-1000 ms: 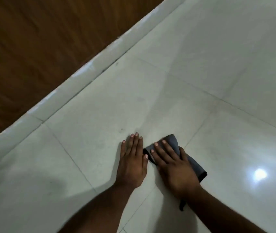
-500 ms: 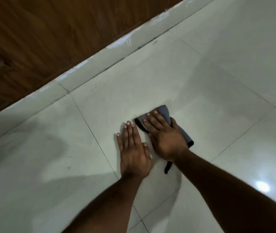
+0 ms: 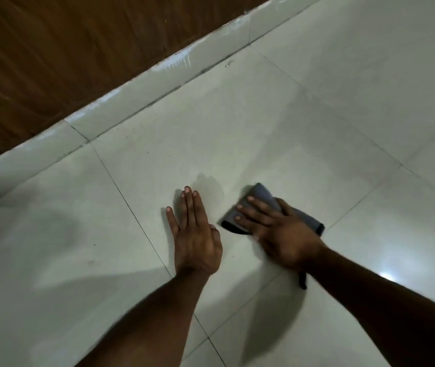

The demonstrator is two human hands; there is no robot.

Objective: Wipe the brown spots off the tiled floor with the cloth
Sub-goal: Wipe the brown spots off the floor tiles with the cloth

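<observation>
The tiled floor [image 3: 303, 123] fills most of your view, pale and glossy, crossed by thin dark grout lines, with a bright light glare on it at the right edge. Along its far side runs a pale skirting strip [image 3: 136, 102] streaked with white smears, and above that stands a brown wooden panel [image 3: 65, 54].

Your left hand [image 3: 196, 239] lies flat on the floor with its fingers [image 3: 188, 205] straight and together, holding nothing, just to the right of a grout line. Your right hand [image 3: 282, 234] presses down on the grey cloth [image 3: 261, 194], fingers stretched straight across it rather than curled around it. The cloth lies folded on the floor, just right of your left hand but apart from it, with a dark edge showing beneath your wrist.

A few tiny dark specks [image 3: 95, 245] dot the tile left of your left hand.
</observation>
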